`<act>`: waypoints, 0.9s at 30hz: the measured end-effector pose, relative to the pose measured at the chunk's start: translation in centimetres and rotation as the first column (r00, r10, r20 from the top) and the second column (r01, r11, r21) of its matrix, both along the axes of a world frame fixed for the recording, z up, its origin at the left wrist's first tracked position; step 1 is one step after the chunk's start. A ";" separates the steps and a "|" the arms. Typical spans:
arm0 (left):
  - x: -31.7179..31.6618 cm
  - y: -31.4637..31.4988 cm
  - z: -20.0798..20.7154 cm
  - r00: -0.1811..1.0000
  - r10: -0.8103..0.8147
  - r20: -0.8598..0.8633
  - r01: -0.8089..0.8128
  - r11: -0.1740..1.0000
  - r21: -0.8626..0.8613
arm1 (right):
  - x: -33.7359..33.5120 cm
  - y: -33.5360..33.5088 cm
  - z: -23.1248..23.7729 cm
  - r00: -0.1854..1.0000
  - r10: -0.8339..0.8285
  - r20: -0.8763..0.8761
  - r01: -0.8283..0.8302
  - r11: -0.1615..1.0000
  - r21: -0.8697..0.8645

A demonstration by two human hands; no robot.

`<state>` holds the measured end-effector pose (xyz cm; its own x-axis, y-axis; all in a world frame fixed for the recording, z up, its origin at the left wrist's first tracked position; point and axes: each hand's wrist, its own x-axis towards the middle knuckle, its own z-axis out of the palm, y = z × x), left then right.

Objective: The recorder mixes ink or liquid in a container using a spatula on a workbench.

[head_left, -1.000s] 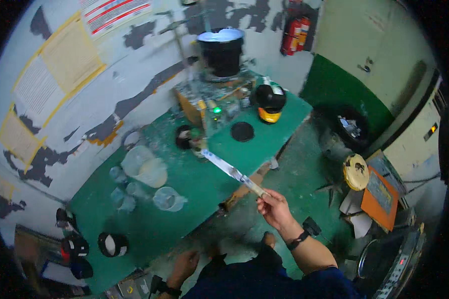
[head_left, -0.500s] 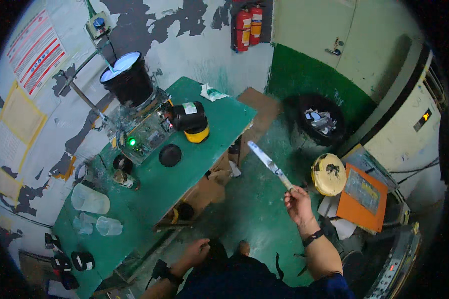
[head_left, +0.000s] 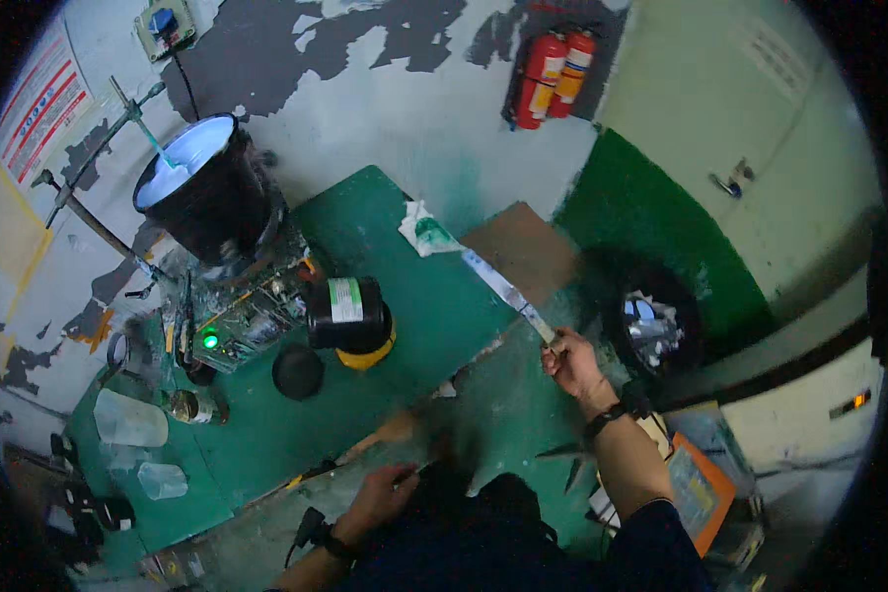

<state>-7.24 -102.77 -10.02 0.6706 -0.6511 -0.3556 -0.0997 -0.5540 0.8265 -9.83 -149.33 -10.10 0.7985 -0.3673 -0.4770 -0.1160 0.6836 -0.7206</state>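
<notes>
The right hand (head_left: 574, 367) grips the spatula (head_left: 512, 295); its blade (head_left: 488, 273), over the floor (head_left: 508, 444) half a second ago, now lines up with the rag (head_left: 426, 232) on the table (head_left: 409, 326), seemingly within reach, contact uncertain. The left hand (head_left: 380, 498) curls, its grasp unclear.

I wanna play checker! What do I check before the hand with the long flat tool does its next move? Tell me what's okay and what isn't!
1. Right hand gripping the flat tool by its handle: ok.
2. Left hand free: ok, nothing shows in it.
3. Crumpled white wipe clean: not ok, it has a green stain.
4. Tool tip touching the wipe: cannot tell, they meet in this view but one may be above.
5. Black bucket covered: not ok, its top is open.
</notes>
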 end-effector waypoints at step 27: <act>36.1 -35.1 -7.9 0.502 0.786 0.361 -0.864 0.433 0.258 | 30.5 -25.2 -8.8 0.822 0.568 -0.039 -0.569 0.822 -0.018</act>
